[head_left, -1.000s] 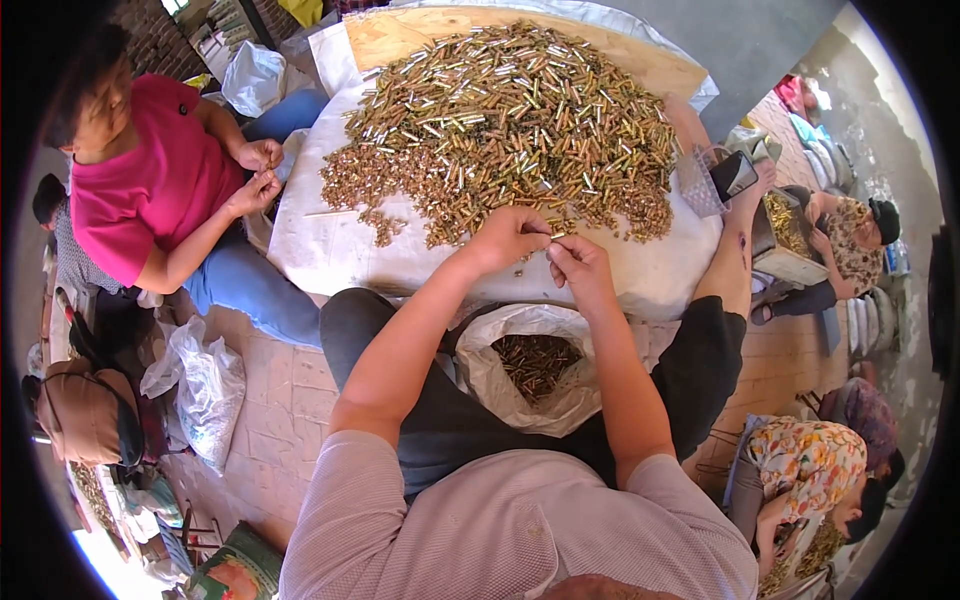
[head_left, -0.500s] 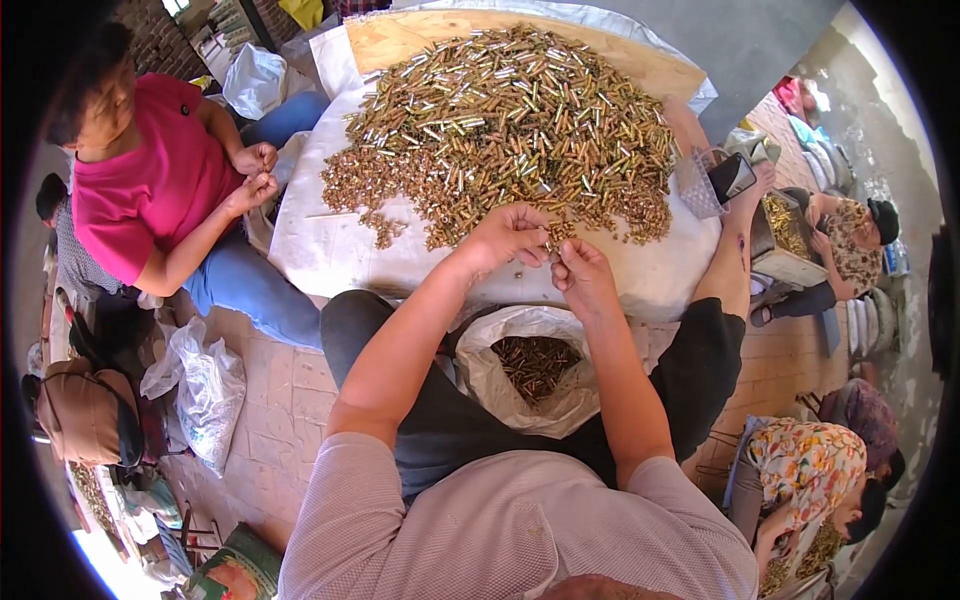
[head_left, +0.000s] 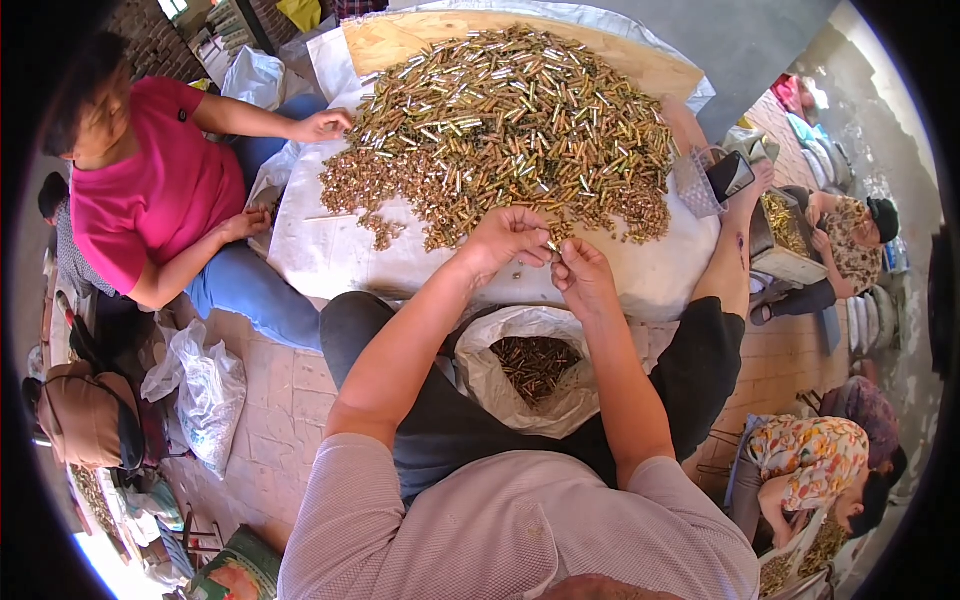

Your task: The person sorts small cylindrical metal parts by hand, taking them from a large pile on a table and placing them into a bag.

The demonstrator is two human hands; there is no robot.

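Note:
My left hand and my right hand meet over the near edge of the covered table. Their fingertips pinch a small shiny metal piece, whose exact kind is too small to make out. Just beyond lies a big heap of gold-coloured metal cylinders. Smaller coppery nut-like pieces spread along the heap's near left side. Below my hands, between my legs, stands an open white sack, with dark, slender metal pieces inside.
A co-worker in a pink top sits at the table's left, one hand near the heap. A phone rests by the right edge. A wooden board backs the heap. A filled plastic bag stands on the floor left; other people work right.
The co-worker's hands have parted: one now reaches to the table beside the heap, the other lowers toward the lap. My hands stay nearly in place, the small piece showing slightly more between them.

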